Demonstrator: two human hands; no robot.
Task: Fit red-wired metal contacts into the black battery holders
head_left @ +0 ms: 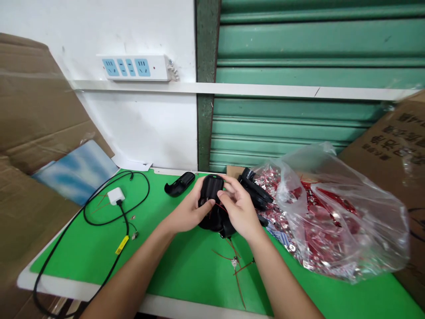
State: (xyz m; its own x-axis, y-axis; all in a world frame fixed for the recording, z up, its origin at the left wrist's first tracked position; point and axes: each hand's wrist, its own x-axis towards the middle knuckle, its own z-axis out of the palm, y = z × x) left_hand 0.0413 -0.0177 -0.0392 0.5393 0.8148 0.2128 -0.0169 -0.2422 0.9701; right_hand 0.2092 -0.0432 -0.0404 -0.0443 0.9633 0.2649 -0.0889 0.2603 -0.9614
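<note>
A black plastic housing [211,187] is held upright between both hands above the green mat. My left hand [190,208] grips its left side, with the thumb across the lower front. My right hand [238,207] holds the right side, its thumb and fingers pressed on the front near a thin red wire. Below and behind the hands lie more black parts [212,221], partly hidden. A black curved shell [179,184] rests on the mat left of the hands. Small metal pieces with red wires [235,262] lie in front of the hands.
A clear plastic bag [332,217] of red wires and metal pieces lies right, beside black parts [255,190]. A white adapter [115,196] with black cable is left. Cardboard boxes [40,115] flank the table; a power strip [133,67] hangs behind.
</note>
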